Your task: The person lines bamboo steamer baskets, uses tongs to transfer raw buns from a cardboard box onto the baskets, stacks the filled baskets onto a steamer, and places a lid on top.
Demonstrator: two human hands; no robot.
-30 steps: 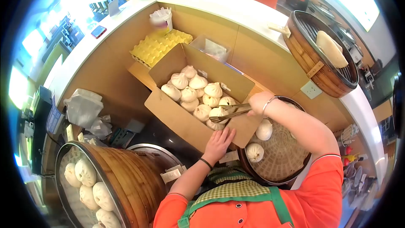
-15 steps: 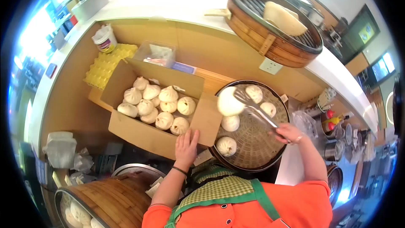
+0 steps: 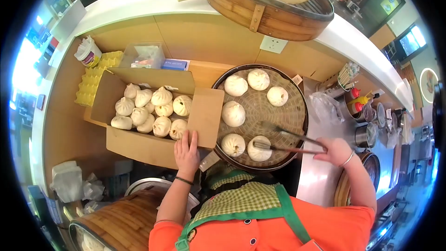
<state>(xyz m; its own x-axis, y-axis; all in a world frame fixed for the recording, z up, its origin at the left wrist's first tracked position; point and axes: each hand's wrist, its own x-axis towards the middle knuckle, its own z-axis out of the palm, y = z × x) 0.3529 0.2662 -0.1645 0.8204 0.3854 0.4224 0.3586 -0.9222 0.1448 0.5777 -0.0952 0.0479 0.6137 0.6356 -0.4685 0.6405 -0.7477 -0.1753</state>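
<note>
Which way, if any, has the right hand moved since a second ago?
Yes, rightward: left of the wall socket in the earliest picture, the right hand is now right of it.

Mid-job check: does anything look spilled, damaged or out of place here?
Nothing looks spilled. One bun at the right end of the cardboard box shows a dark spot on top, more marked than on its neighbours; whether it has split, I can't tell.
</note>
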